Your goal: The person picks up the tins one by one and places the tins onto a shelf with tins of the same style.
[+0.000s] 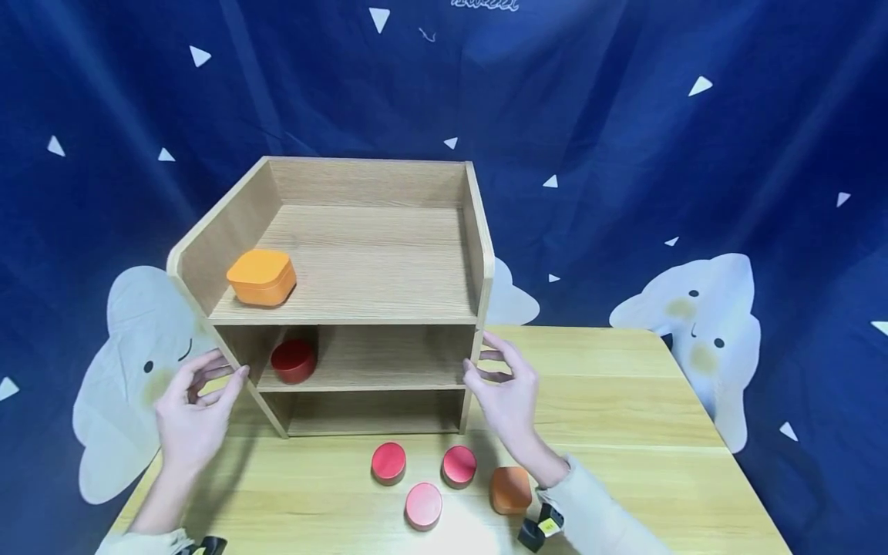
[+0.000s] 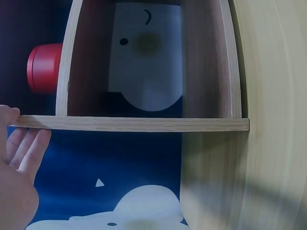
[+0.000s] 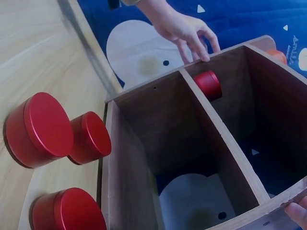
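A small wooden shelf with an open top tray and two levels below stands on the table. My left hand holds its left side panel, thumb at the front edge and fingers along the outer face. On the opposite side, my right hand grips the right panel's front edge in the same way. An orange rounded-square tin sits in the top tray at the front left. On the middle level, near the left panel, is a dark red round tin; it also shows in the left wrist view, red tin.
In front of the shelf, two red round tins, a pink-topped one and an orange-brown squarish tin stand on the light wooden table. The last is close to my right wrist. A blue curtain hangs behind.
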Tool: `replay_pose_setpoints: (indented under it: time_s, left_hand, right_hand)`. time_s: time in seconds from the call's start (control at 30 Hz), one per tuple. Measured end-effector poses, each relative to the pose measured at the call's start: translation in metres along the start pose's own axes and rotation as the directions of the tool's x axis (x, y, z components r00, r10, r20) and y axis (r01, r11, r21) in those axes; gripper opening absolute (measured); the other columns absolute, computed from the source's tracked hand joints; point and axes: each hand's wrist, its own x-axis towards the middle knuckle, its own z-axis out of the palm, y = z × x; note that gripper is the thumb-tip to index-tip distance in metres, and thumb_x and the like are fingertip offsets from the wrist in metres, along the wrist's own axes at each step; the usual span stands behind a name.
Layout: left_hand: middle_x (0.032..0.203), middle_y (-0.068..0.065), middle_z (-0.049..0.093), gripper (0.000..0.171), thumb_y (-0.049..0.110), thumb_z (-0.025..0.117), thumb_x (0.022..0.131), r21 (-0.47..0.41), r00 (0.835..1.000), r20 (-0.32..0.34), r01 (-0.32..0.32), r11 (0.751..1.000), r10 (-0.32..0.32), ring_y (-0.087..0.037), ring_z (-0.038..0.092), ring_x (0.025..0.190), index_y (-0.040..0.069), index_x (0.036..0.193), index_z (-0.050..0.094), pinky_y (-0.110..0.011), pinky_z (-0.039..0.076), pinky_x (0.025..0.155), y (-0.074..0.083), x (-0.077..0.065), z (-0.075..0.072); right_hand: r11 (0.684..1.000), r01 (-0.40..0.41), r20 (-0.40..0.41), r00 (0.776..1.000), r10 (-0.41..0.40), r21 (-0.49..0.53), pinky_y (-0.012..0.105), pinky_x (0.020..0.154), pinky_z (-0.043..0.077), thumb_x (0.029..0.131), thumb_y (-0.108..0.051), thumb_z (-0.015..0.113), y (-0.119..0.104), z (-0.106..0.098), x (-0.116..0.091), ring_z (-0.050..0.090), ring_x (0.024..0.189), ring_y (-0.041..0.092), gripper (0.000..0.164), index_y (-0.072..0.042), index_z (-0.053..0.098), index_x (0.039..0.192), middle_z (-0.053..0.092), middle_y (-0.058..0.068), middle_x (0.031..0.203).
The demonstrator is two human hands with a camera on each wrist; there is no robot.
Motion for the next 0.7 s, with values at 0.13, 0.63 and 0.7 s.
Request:
replay_pose_setpoints:
  time_s: [0.13,0.63,0.7]
  left_hand:
    - [0.098,0.028,0.072,0.040,-0.023,0.075,0.080,0.004,1.000,0.013,0.000,1.000,0.000,0.011,0.070,0.087,-0.014,0.119,0.068,-0.004,0.059,0.072,0.002,-0.002,0.005]
    - [0.098,0.031,0.071,0.037,-0.019,0.076,0.083,0.012,0.998,0.065,0.019,1.000,-0.020,0.013,0.070,0.088,-0.013,0.118,0.068,-0.004,0.060,0.073,0.017,-0.010,0.022]
    - [0.099,0.031,0.072,0.037,-0.019,0.076,0.082,0.001,0.997,0.074,0.012,1.000,-0.012,0.013,0.071,0.089,-0.013,0.118,0.068,-0.005,0.060,0.073,0.017,-0.010,0.024]
  right_hand:
    - [1.000,0.020,-0.013,1.000,-0.020,-0.011,0.020,0.066,0.068,0.074,0.016,0.077,0.003,-0.006,0.000,0.069,0.085,-0.001,0.046,0.001,0.076,0.118,0.077,0.021,0.104]
    - [0.999,0.035,-0.055,0.998,-0.036,-0.017,0.017,0.065,0.066,0.074,0.017,0.076,0.008,-0.029,0.002,0.070,0.085,-0.004,0.044,0.003,0.076,0.116,0.076,-0.004,0.105]
    - [0.999,0.040,-0.058,0.997,-0.041,-0.013,0.016,0.065,0.066,0.074,0.017,0.076,0.009,-0.031,0.003,0.070,0.086,-0.005,0.044,0.003,0.076,0.116,0.074,-0.015,0.105]
